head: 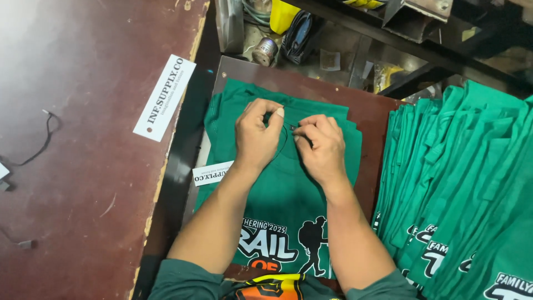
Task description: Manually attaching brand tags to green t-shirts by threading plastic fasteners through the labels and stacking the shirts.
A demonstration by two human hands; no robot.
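both hands over the collar end of a folded green shirt [283,183] on a small brown worktop [371,111]. left hand [256,136] curled, thumb and forefinger pressed together on a thin black cord [284,140]. right hand [320,145] pinching the other end of that cord, small dark tip just showing between the fingertips. cord looped slack between the two, down against the cloth near the neck.

risks, as judged from here: cord thin and dark, easy to slip from either pinch and vanish into the folds. could snag or pucker the knit if pulled hard, both wrists bearing on the fabric. white paper tag [212,173] lying just beside the left forearm, half off the shirt's edge, liable to get brushed off the worktop by that arm.

around: second white tag [165,98] on the big worn red-brown table [83,139] to the left, well apart, with another black cord [40,145] lying loose there. tall stack of folded green shirts [466,183] crowding the right side, close to the right elbow, little room to swing out. behind the worktop, a metal spool [265,51], a yellow container [282,14] and dark metal framing [411,50], cluttered, nothing touching the hands. gap between table and worktop dark, a likely place for a dropped tag to go.
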